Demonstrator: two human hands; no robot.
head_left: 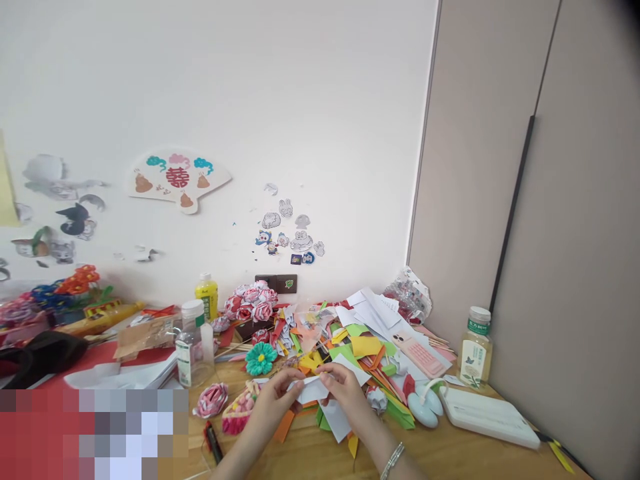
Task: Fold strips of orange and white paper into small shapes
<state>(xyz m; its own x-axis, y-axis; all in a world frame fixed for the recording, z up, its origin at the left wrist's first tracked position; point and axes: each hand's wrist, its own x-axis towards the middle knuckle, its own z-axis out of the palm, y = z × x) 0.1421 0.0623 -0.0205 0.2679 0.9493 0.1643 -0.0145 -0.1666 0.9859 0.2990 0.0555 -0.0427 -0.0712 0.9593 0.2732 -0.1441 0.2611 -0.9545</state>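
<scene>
A small piece of white paper (pixel 313 391) is held between my two hands above the wooden table. My left hand (pixel 278 399) pinches its left end, and my right hand (pixel 343 388), with a bracelet on the wrist, grips its upper right edge. Part of the paper is hidden behind my fingers. Beneath my hands lies another white sheet (pixel 336 421) among green and orange scraps. A pink and white paper rose (pixel 211 401) and a pink basket-like piece with small balls (pixel 236 420) are left of my left hand. A teal flower (pixel 261 359) lies just beyond it.
Colourful paper scraps (pixel 367 347) pile up behind my hands. A clear bottle (pixel 186 343) stands left, a drink bottle (pixel 476 350) right. A white flat box (pixel 490 417), a pale blue object (pixel 424 404) and a pink phone case (pixel 421 355) lie rightward. The wall (pixel 325 100) closes off the back.
</scene>
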